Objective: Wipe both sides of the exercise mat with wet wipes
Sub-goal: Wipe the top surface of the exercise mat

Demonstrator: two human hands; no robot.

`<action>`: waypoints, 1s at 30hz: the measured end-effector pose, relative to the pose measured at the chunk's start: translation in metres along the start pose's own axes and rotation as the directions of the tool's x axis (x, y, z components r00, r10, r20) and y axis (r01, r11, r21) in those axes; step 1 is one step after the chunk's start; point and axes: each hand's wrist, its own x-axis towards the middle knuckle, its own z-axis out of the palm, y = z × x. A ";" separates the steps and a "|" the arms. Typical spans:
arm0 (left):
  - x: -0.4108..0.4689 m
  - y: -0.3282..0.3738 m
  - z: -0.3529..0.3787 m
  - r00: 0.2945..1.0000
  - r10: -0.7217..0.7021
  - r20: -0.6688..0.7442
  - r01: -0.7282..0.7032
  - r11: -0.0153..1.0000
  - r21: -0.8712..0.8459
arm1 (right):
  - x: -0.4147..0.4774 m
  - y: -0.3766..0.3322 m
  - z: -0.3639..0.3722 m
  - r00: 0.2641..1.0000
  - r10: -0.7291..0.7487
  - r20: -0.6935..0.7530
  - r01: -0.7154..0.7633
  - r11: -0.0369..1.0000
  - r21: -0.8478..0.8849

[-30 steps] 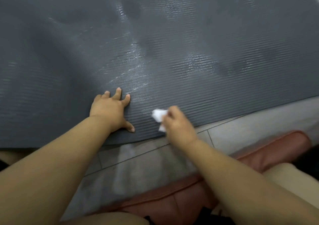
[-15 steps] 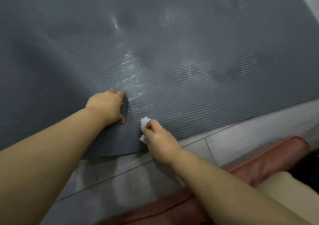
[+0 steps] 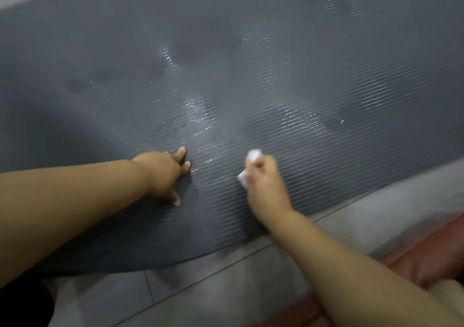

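The dark grey ribbed foam exercise mat [image 3: 301,75] lies on the grey tiled floor [image 3: 226,276], streaked wet mid-surface. The left grip [image 3: 163,173] — curled half a second ago — now presses flat, fingers spread, pinning the mat. The right grip [image 3: 263,183], pinching a crumpled white wet wipe [image 3: 253,155], has slid rightward — this side's wiping seems well under way.

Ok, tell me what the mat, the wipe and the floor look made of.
The mat looks like dark grey foam or rubber: fine ribs, matte, shiny where wet. The wipe seems thin white nonwoven cloth or paper, crumpled in the right hand. The floor is grey tile, likely ceramic: straight grout lines.
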 end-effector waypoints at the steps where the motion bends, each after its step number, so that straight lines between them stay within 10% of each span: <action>1: -0.001 -0.005 -0.002 1.000 0.022 0.017 -0.022 1.000 0.003 | -0.006 -0.016 0.008 0.977 -0.164 0.137 0.162 0.986 0.026; 3: -0.003 -0.018 -0.004 0.997 0.057 0.047 -0.057 0.998 -0.014 | -0.012 -0.027 0.019 0.857 -0.405 0.319 0.399 0.913 0.086; 6: -0.004 -0.031 -0.003 0.994 0.100 0.039 -0.100 0.995 -0.011 | 0.018 0.013 0.005 0.895 -0.431 0.111 0.430 0.902 0.036; 10: 0.004 -0.040 0.001 0.987 0.134 -0.083 -0.136 0.991 -0.013 | 0.074 0.073 -0.039 0.955 0.181 -0.234 -0.173 0.983 0.056; 13: 0.012 -0.045 -0.006 0.976 0.118 -0.184 -0.124 0.992 -0.022 | 0.080 0.061 -0.031 0.920 0.324 -0.222 -0.320 0.946 0.054; 17: 0.017 -0.051 -0.010 0.918 0.082 -0.388 -0.134 0.985 -0.110 | 0.041 -0.011 0.031 0.999 -0.016 0.032 0.017 1.000 -0.004; 23: 0.025 -0.068 0.010 0.908 0.093 -0.408 -0.116 0.993 -0.031 | 0.038 -0.021 0.035 0.802 -0.565 0.193 0.572 0.820 0.027; 27: 0.026 -0.068 0.015 0.904 0.067 -0.422 -0.116 0.989 -0.092 | 0.103 0.049 -0.013 0.976 -0.099 -0.192 0.064 0.981 -0.181; 30: 0.026 -0.066 0.012 0.896 0.048 -0.442 -0.118 0.984 -0.133 | 0.121 0.047 -0.018 0.899 0.231 -0.371 -0.324 0.922 -0.211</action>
